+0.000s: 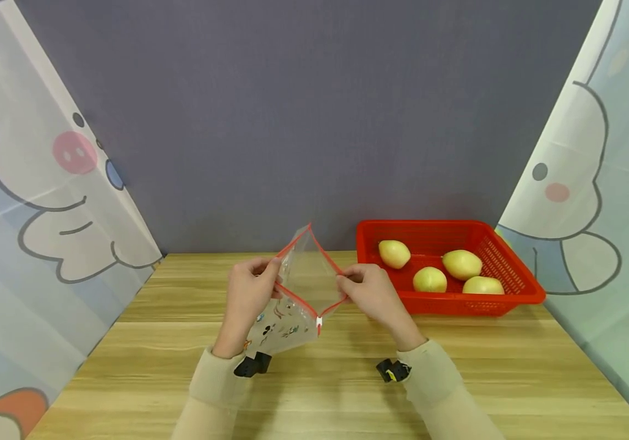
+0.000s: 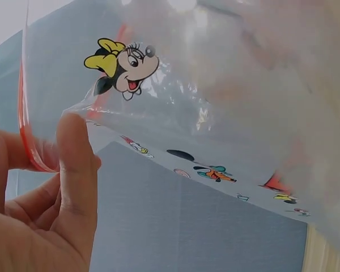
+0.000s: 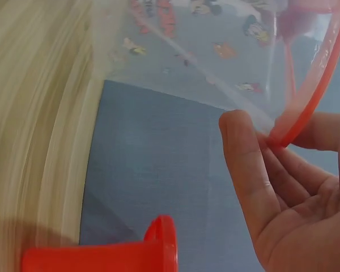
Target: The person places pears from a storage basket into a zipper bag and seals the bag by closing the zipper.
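Observation:
A clear zipper bag (image 1: 286, 321) with cartoon prints and a red zip edge hangs above the table, its mouth spread into a diamond shape. The white slider (image 1: 319, 321) sits at the near corner of that mouth. My left hand (image 1: 250, 296) pinches the left side of the red edge between thumb and fingers. On the opposite side, my right hand (image 1: 371, 293) pinches the edge in the same way. In the left wrist view a printed mouse face (image 2: 130, 68) shows on the film. Nothing can be seen inside the bag.
To the right stands a red plastic basket (image 1: 523, 287) holding several pale yellow-green fruits (image 1: 461, 264). The wooden table (image 1: 143, 366) meets a grey back panel (image 1: 314, 122). Cartoon-printed curtains (image 1: 28, 153) hang at both sides.

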Available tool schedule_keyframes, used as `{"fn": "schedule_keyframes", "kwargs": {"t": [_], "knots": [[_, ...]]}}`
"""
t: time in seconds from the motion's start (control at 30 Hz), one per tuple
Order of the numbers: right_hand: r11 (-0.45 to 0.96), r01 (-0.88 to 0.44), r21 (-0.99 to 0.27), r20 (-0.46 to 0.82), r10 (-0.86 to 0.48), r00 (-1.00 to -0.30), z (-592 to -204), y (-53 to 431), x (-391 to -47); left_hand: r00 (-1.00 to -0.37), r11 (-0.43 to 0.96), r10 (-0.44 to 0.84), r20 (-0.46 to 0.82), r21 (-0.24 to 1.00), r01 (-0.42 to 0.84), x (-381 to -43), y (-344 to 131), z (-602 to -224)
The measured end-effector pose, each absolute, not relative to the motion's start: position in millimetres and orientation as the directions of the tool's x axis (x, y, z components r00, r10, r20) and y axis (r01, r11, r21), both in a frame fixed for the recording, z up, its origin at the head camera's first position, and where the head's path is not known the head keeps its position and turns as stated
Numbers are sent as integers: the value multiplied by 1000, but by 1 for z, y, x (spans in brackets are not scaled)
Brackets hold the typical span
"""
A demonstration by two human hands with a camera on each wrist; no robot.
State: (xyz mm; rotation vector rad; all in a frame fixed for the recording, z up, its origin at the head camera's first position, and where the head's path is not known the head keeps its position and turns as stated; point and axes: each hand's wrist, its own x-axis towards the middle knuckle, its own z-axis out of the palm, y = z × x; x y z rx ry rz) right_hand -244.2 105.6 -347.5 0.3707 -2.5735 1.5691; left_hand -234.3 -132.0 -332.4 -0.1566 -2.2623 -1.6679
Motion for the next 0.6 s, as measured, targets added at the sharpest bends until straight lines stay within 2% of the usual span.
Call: {"fn": "schedule_keyframes", "kwargs": {"t": [0.6], "knots": [[656,-392,-645,275,-279,-920,-337,130,-248,-940,301,-91,328,909,288,-240,-123,-340]]}}
